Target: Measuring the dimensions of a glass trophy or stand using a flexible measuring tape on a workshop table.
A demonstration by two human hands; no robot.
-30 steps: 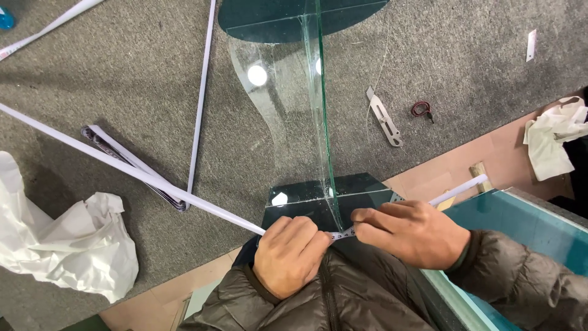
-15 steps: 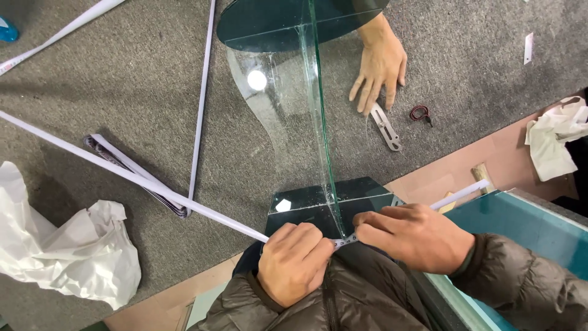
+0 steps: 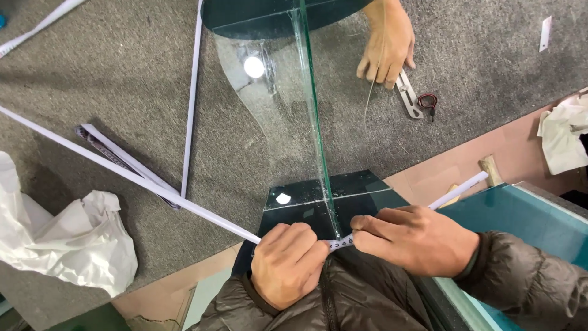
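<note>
My left hand (image 3: pixel 288 263) and my right hand (image 3: pixel 416 239) both pinch a long white measuring strip (image 3: pixel 141 184) against the near edge of an upright glass pane (image 3: pixel 315 122). The strip runs from far left, between my fingers, and out to the right (image 3: pixel 459 190). The pane stands edge-on to me on a dark glass sheet (image 3: pixel 361 190) lying on the grey felt table (image 3: pixel 92 79). Another person's hand (image 3: pixel 387 43) rests on the table at the far side of the pane.
A metal glass-cutting tool (image 3: pixel 407 92) and a small dark ring (image 3: pixel 427 101) lie by the other person's hand. Crumpled white paper (image 3: pixel 67 239) sits at left, another wad (image 3: pixel 563 138) at right. More white strips (image 3: pixel 191 92) cross the table. A teal glass panel (image 3: pixel 527 220) lies at right.
Another person's hand came into view at the top beyond the pane and settled on the table near the metal tool. My hands stayed on the strip.
</note>
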